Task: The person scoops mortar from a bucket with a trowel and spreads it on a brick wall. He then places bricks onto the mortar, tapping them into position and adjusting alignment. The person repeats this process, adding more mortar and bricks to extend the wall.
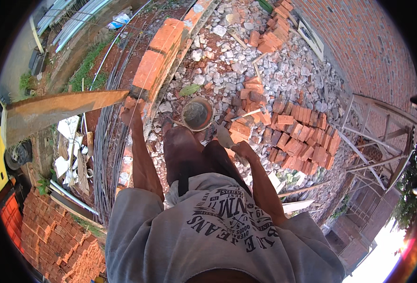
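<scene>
My left hand point(132, 115) grips a small orange brick point(134, 102) on the low wall, at the near end of a row of laid bricks point(149, 69). Its fingers are partly hard to make out against the brick. In my right hand point(244, 150) is a trowel point(225, 136), its grey blade pointing forward and left. Between the hands, just beyond my legs, a round bucket point(210, 113) stands on the rubble with grey mortar point(195, 114) inside. A thin string runs along the row of bricks.
Broken white rubble point(227, 66) covers the ground ahead. Stacked bricks point(302, 137) lie to the right, near a wooden scaffold point(376, 141) and a brick wall point(364, 42). Left of the low wall are a wooden plank point(67, 112), long steel rods point(104, 160) and another brick pile point(57, 238).
</scene>
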Demonstrator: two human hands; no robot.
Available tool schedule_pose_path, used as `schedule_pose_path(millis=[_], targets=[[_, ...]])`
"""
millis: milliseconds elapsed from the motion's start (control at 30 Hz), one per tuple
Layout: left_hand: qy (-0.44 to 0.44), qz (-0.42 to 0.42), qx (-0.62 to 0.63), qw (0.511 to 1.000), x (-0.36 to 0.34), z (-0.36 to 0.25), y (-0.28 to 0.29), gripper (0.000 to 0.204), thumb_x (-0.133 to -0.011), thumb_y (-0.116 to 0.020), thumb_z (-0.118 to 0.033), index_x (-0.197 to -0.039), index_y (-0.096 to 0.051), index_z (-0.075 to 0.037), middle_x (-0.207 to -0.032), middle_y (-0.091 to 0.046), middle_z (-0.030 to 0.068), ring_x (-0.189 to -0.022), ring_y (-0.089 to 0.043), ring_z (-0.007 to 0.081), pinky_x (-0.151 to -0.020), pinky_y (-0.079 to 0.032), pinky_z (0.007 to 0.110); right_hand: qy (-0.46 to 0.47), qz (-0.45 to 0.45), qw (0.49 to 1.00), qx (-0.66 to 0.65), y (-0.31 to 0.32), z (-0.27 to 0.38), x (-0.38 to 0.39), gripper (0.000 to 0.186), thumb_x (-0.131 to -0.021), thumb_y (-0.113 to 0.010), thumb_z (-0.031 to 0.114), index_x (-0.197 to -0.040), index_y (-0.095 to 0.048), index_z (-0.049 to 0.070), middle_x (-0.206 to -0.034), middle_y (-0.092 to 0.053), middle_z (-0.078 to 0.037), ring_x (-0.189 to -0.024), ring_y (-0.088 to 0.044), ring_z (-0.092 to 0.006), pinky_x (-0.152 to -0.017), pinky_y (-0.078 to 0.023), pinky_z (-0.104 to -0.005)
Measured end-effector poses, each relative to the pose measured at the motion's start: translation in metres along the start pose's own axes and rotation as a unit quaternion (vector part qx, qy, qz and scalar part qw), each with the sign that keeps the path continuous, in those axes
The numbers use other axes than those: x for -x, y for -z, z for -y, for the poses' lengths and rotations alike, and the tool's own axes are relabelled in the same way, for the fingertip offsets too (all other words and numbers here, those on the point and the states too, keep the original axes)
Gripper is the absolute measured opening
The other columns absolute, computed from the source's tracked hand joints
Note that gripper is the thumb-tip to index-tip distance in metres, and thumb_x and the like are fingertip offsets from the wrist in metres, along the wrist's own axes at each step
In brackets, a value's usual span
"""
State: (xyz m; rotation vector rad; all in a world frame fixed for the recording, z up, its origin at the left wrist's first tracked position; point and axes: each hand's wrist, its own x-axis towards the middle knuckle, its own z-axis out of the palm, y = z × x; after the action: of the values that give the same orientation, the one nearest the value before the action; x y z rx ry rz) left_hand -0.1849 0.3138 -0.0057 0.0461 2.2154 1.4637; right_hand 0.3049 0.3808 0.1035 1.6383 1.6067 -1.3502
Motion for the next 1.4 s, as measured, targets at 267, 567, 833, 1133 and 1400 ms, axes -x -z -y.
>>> schedule_pose_path(millis=[267, 567, 833, 1133, 1400], targets=[[0.219, 0.243, 0.101, 0.939, 0.092, -0.030, -0.024, 0.034, -0.085, -0.071, -0.020, -0.108, -0.065, 0.005, -0.098, -0.069, 0.0124, -0.080, -0.070, 0.0261, -0.060, -0.062, 0.041, -0.097, -0.009, 0.949, -0.300, -0.087, 0.003, -0.005, 0.031, -0.089, -0.062, 0.025, -0.096, -0.061, -0.004, -0.067, -0.064, -0.012, -0.051, -0.063, -0.0193, -0.045, -0.050, -0.0367], [0.213, 0.486, -0.195, 0.825, 0.103, 0.021, -0.208, 0.040, -0.084, -0.071, -0.029, -0.104, -0.065, 0.005, -0.093, -0.067, 0.0113, -0.080, -0.070, 0.0273, -0.066, -0.061, 0.043, -0.160, -0.080, 0.877, -0.446, -0.218, -0.007, -0.050, 0.036, -0.092, -0.060, 0.032, -0.107, -0.064, -0.001, -0.074, -0.066, -0.014, -0.065, -0.066, -0.0239, -0.059, -0.053, -0.0386], [0.041, 0.556, -0.423, 0.715, 0.120, 0.089, -0.382, 0.049, -0.080, -0.073, -0.039, -0.103, -0.065, 0.004, -0.089, -0.066, 0.0132, -0.072, -0.068, 0.0258, -0.060, -0.058, 0.036, -0.113, -0.033, 0.856, -0.503, -0.213, -0.003, -0.044, 0.037, -0.097, -0.052, 0.037, -0.118, -0.061, 0.009, -0.085, -0.066, -0.014, -0.078, -0.065, -0.0301, -0.066, -0.051, -0.0411], [-0.406, 0.577, -0.495, 0.507, 0.263, 0.158, -0.412, 0.077, -0.079, -0.079, -0.042, -0.128, -0.050, 0.009, -0.117, -0.060, 0.0278, -0.110, -0.060, 0.0406, -0.089, -0.049, 0.050, -0.150, -0.247, 0.543, -0.788, -0.182, -0.071, -0.052, 0.037, -0.092, -0.065, 0.031, -0.108, -0.050, 0.002, -0.082, -0.064, -0.014, -0.066, -0.061, -0.0203, -0.057, -0.049, -0.0360], [-0.591, 0.638, -0.426, 0.249, 0.379, 0.213, -0.417, 0.082, -0.074, -0.077, -0.024, -0.137, -0.037, 0.011, -0.140, -0.039, 0.0283, -0.134, -0.035, 0.0454, -0.112, -0.031, 0.053, -0.282, -0.318, 0.648, -0.633, -0.169, -0.197, -0.052, 0.037, -0.088, -0.065, 0.023, -0.113, -0.050, 0.000, -0.074, -0.059, -0.011, -0.059, -0.059, -0.0204, -0.054, -0.048, -0.0368]])
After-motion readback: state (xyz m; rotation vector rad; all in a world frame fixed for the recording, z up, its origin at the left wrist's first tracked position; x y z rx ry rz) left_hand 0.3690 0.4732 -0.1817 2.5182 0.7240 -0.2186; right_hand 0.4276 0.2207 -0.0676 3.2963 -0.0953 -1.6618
